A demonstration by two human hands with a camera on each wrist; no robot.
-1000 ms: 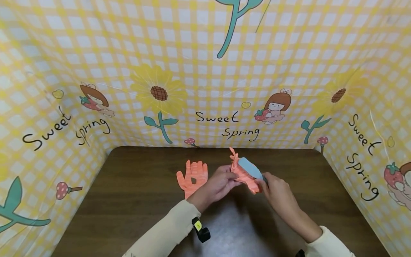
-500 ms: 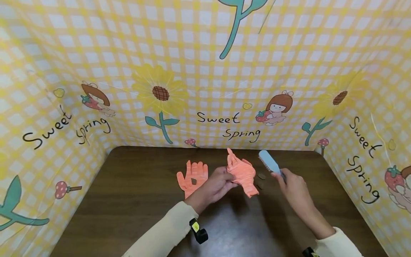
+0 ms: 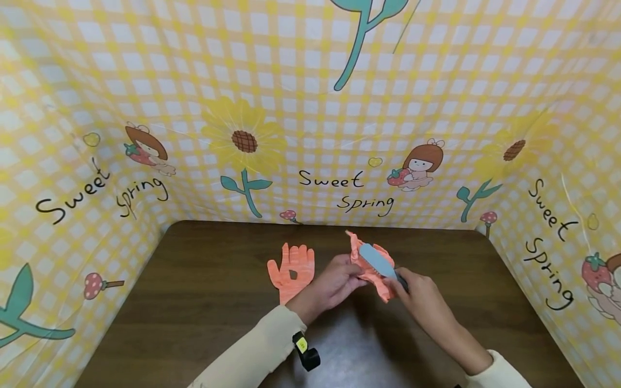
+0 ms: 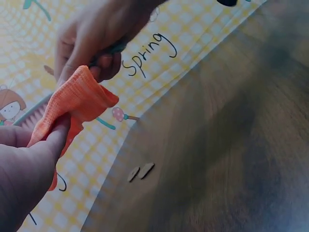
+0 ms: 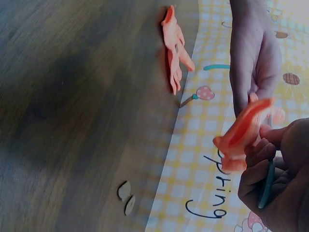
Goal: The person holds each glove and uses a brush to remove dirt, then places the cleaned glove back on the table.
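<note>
My left hand (image 3: 335, 283) pinches an orange knit glove (image 3: 385, 292) above the right middle of the table. In the left wrist view the thumb presses on the glove's fabric (image 4: 77, 104), near its cuff. My right hand (image 3: 424, 299) grips the dark handle of a light blue brush (image 3: 377, 261). The brush head lies across the glove, bristles facing down onto it. Fingers of the right hand also touch or come very near the cuff. A second orange glove (image 3: 303, 283) lies flat on the table to the left, a dark patch on its palm.
Two small flat brownish pieces (image 4: 146, 170) lie on the brown wooden table (image 3: 204, 323), below the held glove. Behind and on both sides hangs a yellow checked cloth (image 3: 310, 124) with printed flowers.
The brush was on the glove, lifted away to the right half a second ago, and is back across it now. The left hand has kept its hold, tilting the glove slightly.
</note>
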